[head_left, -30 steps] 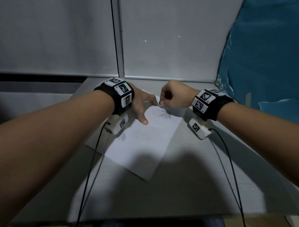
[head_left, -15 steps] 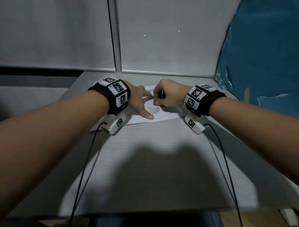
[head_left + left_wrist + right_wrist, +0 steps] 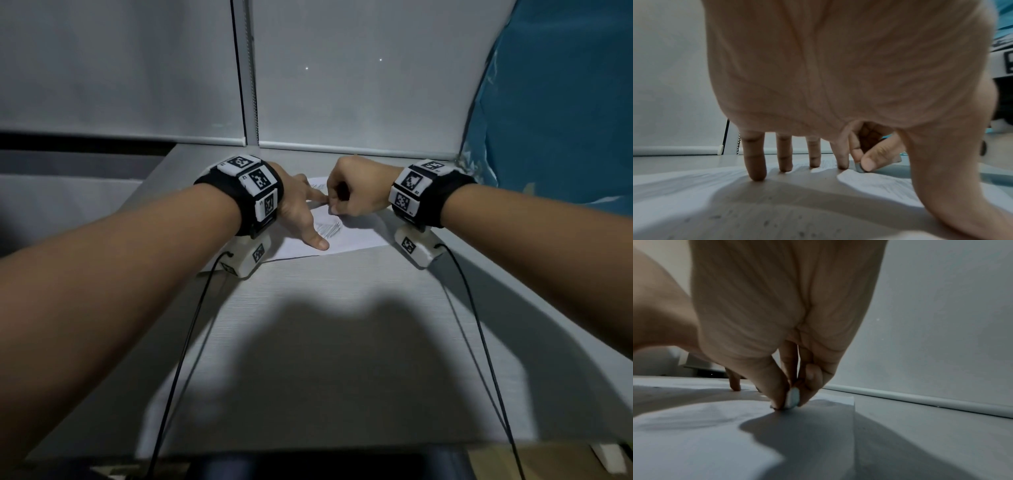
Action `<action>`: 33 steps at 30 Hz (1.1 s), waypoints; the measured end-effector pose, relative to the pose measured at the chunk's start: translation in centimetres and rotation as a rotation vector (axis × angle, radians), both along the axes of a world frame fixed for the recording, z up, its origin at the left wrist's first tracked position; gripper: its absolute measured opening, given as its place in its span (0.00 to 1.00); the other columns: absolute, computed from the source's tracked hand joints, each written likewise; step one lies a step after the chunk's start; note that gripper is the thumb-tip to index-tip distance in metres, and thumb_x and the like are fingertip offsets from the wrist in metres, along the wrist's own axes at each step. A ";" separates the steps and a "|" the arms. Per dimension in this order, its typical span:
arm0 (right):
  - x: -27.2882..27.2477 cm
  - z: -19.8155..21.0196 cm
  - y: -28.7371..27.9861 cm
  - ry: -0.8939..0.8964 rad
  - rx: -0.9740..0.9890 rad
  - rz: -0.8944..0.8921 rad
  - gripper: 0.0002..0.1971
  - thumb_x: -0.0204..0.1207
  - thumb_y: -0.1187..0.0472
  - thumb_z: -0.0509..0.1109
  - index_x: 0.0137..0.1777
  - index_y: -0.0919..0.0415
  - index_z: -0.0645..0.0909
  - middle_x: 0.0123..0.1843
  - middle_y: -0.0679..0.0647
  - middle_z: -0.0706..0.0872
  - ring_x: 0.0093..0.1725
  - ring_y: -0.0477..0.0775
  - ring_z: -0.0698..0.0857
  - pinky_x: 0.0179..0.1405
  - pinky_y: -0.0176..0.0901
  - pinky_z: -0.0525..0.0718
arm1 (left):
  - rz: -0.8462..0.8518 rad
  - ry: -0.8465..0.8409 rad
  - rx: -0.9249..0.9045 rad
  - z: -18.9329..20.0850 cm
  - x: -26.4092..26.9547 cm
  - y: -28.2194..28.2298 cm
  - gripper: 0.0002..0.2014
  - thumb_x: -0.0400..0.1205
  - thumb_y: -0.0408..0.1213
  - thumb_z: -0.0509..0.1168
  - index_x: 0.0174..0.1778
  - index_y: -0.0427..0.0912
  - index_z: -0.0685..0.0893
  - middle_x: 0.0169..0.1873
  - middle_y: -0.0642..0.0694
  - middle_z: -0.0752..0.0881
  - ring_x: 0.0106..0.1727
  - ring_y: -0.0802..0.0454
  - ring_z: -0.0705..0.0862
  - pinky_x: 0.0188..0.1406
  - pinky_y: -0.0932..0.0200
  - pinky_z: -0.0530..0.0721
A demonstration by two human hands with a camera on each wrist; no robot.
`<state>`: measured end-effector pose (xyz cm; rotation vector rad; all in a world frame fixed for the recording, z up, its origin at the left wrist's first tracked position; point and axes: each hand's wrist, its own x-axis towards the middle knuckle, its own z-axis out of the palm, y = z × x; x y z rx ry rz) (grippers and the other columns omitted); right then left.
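A white sheet of paper [image 3: 359,236] with grey pencil scribbles [image 3: 329,229] lies far back on the grey table [image 3: 325,342]. My left hand [image 3: 310,216] presses on the sheet with straight, spread fingers [image 3: 756,164] and its thumb stretched out. Beside the left index finger, my right hand [image 3: 335,205] pinches a small white eraser [image 3: 793,397] between thumb and fingers, its lower end touching the paper [image 3: 694,426]. From the left wrist view the eraser [image 3: 859,168] shows only as a grey edge under the right thumb.
White wall panels [image 3: 342,85] with a rail along their base close off the table's far side. A blue sheet [image 3: 565,120] hangs at the right. Two black cables [image 3: 178,377] trail from the wrist cameras to the near table edge.
The hands and paper now sit farther up the table in the head view. Much less of the sheet shows toward me. The right hand has closed in on the left index finger.
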<state>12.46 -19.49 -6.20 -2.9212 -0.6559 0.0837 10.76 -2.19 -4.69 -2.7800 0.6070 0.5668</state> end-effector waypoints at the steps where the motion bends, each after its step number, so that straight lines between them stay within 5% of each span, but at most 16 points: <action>1: 0.2 -0.1 0.1 -0.022 -0.008 -0.015 0.06 0.75 0.58 0.79 0.38 0.56 0.91 0.33 0.44 0.90 0.30 0.38 0.84 0.34 0.35 0.78 | 0.000 0.003 -0.001 0.0 -0.1 0.0 0.56 0.65 0.79 0.68 0.86 0.72 0.48 0.86 0.54 0.53 0.86 0.40 0.59 0.77 0.39 0.65; 5: -0.2 -0.1 0.7 -0.017 -0.035 0.006 0.05 0.74 0.59 0.78 0.37 0.56 0.90 0.33 0.46 0.90 0.32 0.42 0.84 0.35 0.38 0.80 | 0.012 0.016 0.000 0.0 -0.1 0.1 0.57 0.64 0.80 0.68 0.87 0.71 0.48 0.87 0.55 0.52 0.86 0.40 0.59 0.77 0.37 0.64; 10: -1.1 0.1 0.6 0.048 -0.013 0.062 0.06 0.75 0.59 0.79 0.37 0.55 0.89 0.30 0.42 0.87 0.28 0.36 0.82 0.31 0.26 0.77 | 0.022 0.024 0.011 -0.1 0.1 0.0 0.60 0.62 0.80 0.69 0.87 0.68 0.47 0.87 0.55 0.51 0.86 0.40 0.59 0.78 0.36 0.63; 16: 0.4 -0.1 0.8 -0.053 -0.015 -0.035 0.05 0.74 0.60 0.79 0.39 0.59 0.91 0.35 0.50 0.92 0.34 0.45 0.86 0.38 0.43 0.86 | 0.000 0.025 0.026 0.2 -0.2 -0.1 0.56 0.66 0.79 0.67 0.87 0.70 0.46 0.87 0.52 0.51 0.86 0.39 0.57 0.77 0.36 0.63; 22: -1.1 0.2 0.9 0.078 -0.002 0.062 0.04 0.74 0.60 0.79 0.37 0.56 0.90 0.32 0.49 0.92 0.30 0.43 0.86 0.31 0.28 0.79 | -0.001 0.032 0.025 0.1 -0.3 -0.1 0.55 0.67 0.78 0.67 0.88 0.68 0.49 0.86 0.52 0.52 0.86 0.40 0.55 0.79 0.36 0.60; 29: -0.2 -0.2 1.2 -0.043 -0.003 -0.014 0.06 0.72 0.59 0.79 0.35 0.57 0.89 0.31 0.47 0.89 0.32 0.48 0.86 0.37 0.45 0.87 | -0.010 0.022 0.028 0.2 -0.3 0.0 0.56 0.67 0.79 0.67 0.87 0.69 0.47 0.87 0.52 0.51 0.86 0.40 0.56 0.78 0.36 0.62; 33: -1.9 0.1 1.0 0.030 -0.007 0.062 0.05 0.74 0.60 0.79 0.37 0.58 0.89 0.31 0.45 0.88 0.30 0.41 0.83 0.33 0.31 0.80 | 0.010 0.025 0.028 0.0 0.0 0.0 0.59 0.63 0.80 0.68 0.87 0.70 0.46 0.87 0.53 0.50 0.86 0.40 0.57 0.78 0.36 0.62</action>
